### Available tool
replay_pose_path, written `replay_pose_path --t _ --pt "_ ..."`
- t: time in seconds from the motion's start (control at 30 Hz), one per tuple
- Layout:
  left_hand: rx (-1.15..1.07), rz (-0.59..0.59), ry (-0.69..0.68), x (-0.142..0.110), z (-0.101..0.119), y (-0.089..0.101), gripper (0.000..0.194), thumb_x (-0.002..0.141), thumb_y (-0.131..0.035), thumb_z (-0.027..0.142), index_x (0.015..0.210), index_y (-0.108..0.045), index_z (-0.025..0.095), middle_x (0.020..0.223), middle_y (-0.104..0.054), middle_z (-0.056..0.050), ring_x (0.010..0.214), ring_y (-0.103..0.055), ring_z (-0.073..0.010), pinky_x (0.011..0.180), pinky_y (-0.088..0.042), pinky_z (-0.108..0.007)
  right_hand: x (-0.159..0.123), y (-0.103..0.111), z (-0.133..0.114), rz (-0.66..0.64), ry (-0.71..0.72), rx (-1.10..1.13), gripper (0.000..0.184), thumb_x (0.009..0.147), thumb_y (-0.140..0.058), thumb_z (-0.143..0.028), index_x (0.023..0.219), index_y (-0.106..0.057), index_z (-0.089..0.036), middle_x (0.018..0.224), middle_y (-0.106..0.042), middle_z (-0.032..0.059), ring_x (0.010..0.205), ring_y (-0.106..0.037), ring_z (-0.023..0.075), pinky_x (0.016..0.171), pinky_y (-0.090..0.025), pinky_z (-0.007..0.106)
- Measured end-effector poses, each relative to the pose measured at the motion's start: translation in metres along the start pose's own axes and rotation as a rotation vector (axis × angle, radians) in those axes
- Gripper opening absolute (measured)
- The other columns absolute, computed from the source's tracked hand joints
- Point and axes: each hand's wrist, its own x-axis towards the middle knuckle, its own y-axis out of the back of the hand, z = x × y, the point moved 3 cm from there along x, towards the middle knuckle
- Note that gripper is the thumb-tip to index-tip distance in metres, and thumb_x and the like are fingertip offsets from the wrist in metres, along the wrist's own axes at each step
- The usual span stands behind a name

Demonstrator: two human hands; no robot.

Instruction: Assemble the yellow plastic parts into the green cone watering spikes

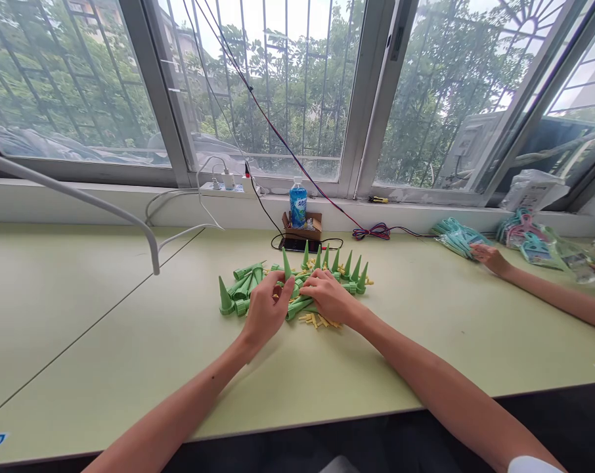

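Note:
My left hand (268, 307) is closed around a green plastic cone spike (287, 264), its point up, at the middle of a pile of like parts. Close beside it, my right hand (330, 297) is bent over the pile with fingers curled together; what they hold, if anything, is hidden. Several green cone spikes (347, 265) stand upright in a row behind and right of my hands. More green spikes (245, 284) lie loose on the left, near one upright spike (224, 299). Small yellow plastic pieces (320, 321) are scattered in front of my right hand and among the green parts.
On the pale green table (105, 348), a blue bottle (298, 205) rises from a small cardboard box (303, 231), behind a phone (300, 245). Cables (371, 231) run along the sill. At right, another person's hand (492, 258) touches teal bagged items (458, 238). A white tube (144, 230) hangs at left.

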Motion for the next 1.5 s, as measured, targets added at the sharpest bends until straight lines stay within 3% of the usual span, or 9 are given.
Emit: replay_pose_path --t 0.6,1.5 --pt "0.000 -0.007 -0.015 0.0000 -0.0005 -0.0007 0.027 0.091 -0.051 0.045 0.086 -0.055 0.019 0.067 -0.053 0.002 0.049 -0.049 -0.0101 0.046 -0.040 -0.022 0.0014 0.0002 -0.0014 0.014 0.001 -0.015 0.032 0.082 -0.051 0.007 0.093 -0.071 -0.015 0.091 -0.066 0.0091 0.093 -0.045 0.0229 0.085 -0.039 0.037" --pt "0.006 -0.005 -0.025 0.0003 0.0032 -0.0004 0.025 0.091 -0.052 0.043 0.086 -0.055 0.019 0.063 -0.052 0.003 0.050 -0.050 -0.0108 0.046 -0.038 -0.022 0.0007 -0.0068 0.0063 0.148 -0.070 0.186 0.041 0.076 -0.045 0.016 0.081 -0.071 -0.014 0.090 -0.062 0.0069 0.093 -0.048 0.0197 0.079 -0.050 0.030"
